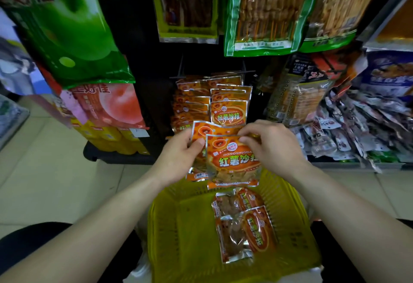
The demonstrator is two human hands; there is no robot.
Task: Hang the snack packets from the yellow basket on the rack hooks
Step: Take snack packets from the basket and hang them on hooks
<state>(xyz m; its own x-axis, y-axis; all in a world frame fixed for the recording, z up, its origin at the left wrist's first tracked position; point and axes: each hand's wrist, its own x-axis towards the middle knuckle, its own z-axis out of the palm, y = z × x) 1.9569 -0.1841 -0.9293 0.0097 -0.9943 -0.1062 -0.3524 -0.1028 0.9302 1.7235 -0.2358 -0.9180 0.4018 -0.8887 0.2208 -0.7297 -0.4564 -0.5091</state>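
Two orange snack packets (232,162) are held upright and overlapping above the far rim of the yellow basket (176,233). My left hand (181,153) grips their left edge, thumb on the front packet. My right hand (270,144) pinches the front packet's top right corner. Two more orange packets (243,224) lie in the basket's right half. Just beyond my hands, matching orange packets (229,112) hang in two rows on the black rack hooks (243,71).
Large green bags (67,25) and pink bags hang on the rack's left side. Green-edged skewer packs (263,12) hang above. Piles of small packets (357,126) fill the shelf at right. Tiled floor lies to the left of the basket.
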